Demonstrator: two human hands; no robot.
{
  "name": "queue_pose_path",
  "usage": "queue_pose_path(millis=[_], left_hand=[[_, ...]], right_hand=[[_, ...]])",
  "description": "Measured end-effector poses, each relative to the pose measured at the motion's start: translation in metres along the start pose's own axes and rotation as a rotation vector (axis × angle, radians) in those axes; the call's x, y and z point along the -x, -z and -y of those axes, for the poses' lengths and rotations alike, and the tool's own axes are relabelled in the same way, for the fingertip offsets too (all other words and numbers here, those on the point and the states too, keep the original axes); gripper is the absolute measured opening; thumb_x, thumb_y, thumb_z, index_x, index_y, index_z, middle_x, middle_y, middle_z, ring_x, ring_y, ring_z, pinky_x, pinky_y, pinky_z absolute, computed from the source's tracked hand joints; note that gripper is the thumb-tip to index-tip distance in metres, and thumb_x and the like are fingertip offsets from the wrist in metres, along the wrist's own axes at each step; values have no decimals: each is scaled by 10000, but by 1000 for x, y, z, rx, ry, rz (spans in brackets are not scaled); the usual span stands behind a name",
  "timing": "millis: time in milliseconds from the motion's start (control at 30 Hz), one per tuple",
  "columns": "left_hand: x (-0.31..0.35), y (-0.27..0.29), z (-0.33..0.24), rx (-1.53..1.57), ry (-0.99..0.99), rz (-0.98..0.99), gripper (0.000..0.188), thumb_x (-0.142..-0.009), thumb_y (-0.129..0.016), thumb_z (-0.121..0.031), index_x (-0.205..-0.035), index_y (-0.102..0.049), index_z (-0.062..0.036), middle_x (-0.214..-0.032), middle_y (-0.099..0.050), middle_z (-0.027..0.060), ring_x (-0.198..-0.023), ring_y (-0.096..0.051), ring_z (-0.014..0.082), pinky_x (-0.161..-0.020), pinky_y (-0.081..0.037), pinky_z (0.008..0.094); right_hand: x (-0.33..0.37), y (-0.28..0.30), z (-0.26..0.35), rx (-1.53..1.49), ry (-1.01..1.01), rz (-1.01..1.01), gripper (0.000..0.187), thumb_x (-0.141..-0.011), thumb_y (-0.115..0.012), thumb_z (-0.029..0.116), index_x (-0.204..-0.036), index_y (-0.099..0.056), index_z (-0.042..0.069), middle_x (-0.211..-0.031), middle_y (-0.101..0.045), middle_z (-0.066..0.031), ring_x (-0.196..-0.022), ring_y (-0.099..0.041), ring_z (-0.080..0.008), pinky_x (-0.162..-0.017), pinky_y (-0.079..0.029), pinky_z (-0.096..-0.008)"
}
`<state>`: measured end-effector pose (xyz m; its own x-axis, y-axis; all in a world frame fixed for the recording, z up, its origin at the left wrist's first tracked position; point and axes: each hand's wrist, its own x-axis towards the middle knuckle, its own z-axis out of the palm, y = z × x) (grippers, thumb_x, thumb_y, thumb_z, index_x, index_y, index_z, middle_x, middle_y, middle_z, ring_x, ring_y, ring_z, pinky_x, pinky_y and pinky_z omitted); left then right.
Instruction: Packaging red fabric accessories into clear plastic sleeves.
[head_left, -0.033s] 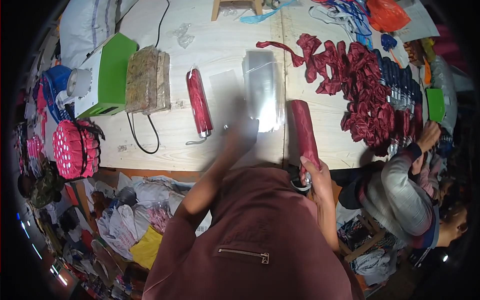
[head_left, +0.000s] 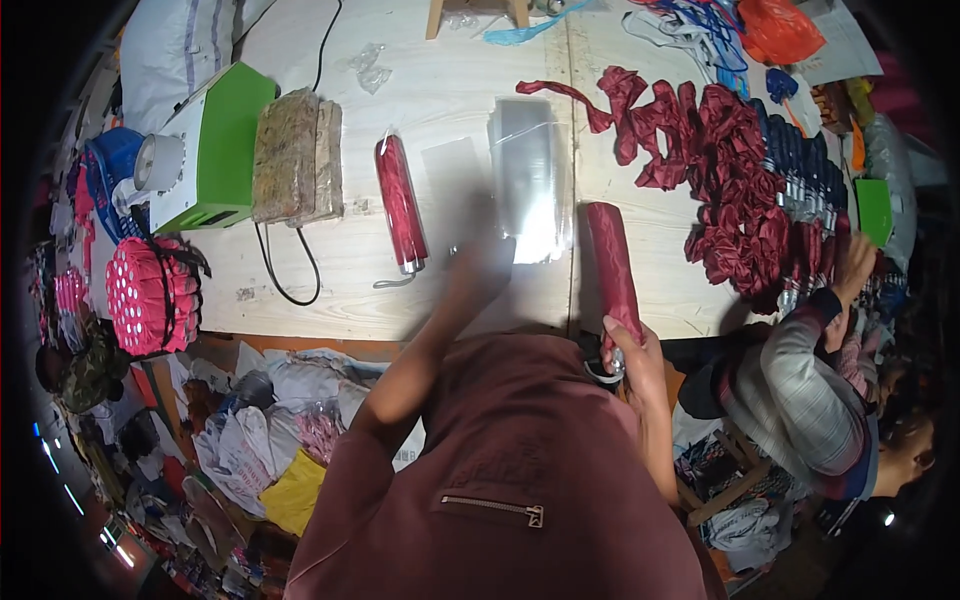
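My right hand [head_left: 640, 358] is closed round the handle end of a folded dark red umbrella [head_left: 613, 262], which points away from me over the table's near edge. Motion smears my left hand [head_left: 482, 262], so its fingers do not show. It is over the table at the near left corner of a stack of clear plastic sleeves [head_left: 527, 165], which reflect the light. Left of that hand lies another folded red umbrella [head_left: 400, 200] in a clear sleeve, its silver end and wrist loop toward me.
A green-and-white machine [head_left: 215, 150] stands at the left beside wrapped brown blocks [head_left: 285, 155]. Crumpled dark red fabric covers [head_left: 715, 150] heap at the right, with several dark blue folded umbrellas [head_left: 800, 160] alongside. A co-worker's arm [head_left: 815, 330] reaches in at far right. A pink polka-dot bundle [head_left: 152, 297] sits at the left edge.
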<state>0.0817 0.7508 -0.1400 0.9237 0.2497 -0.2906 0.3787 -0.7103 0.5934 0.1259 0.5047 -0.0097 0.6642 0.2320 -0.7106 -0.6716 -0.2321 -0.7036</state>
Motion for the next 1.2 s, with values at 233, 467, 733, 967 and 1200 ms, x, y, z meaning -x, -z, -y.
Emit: queue_pose_path(millis=[233,467,733,967,1200], left_hand=[[18,-5,57,-82,272,183,387,-882,-580,-353,-750,-658,2,-822,-693,174,-722,-638,382,-697,-487,451],[36,-21,65,46,255,-32,339,-847,-609,-327,-769,-661,-1,-770,-693,150,-711,-627,389,-684,-485,446],[49,17,75,1052,561,-178,167,-796,-732,-139,-772,-606,-33,-676,-578,31,-624,-544,119,-537,-454,248],[34,45,47,1783,414,224,224,-909,-639,-67,-1100,-597,43,-883,-675,117,-738,-685,215,-661,-575,260],[9,111,-36,1481,237,49,212,-976,-545,-62,-1138,-605,60,-859,-676,135,-847,-734,281,-621,-579,257]], right_hand=[[7,-13,10,-12,1,-122,153,-948,-642,181,-921,-597,37,-659,-566,-26,-516,-485,-88,-469,-384,-215],[-4,-24,23,-5,-2,-172,184,-938,-668,210,-944,-610,35,-670,-582,-28,-519,-501,-87,-476,-397,-215],[-11,-32,12,-50,137,-53,205,-932,-678,223,-960,-620,29,-675,-596,-22,-519,-508,-88,-493,-405,-212],[-4,-25,19,-134,204,-29,161,-946,-656,194,-912,-601,47,-666,-584,-18,-534,-500,-87,-508,-401,-215],[3,-18,9,-168,287,2,133,-945,-653,165,-950,-597,44,-674,-590,-23,-539,-502,-93,-523,-407,-210]])
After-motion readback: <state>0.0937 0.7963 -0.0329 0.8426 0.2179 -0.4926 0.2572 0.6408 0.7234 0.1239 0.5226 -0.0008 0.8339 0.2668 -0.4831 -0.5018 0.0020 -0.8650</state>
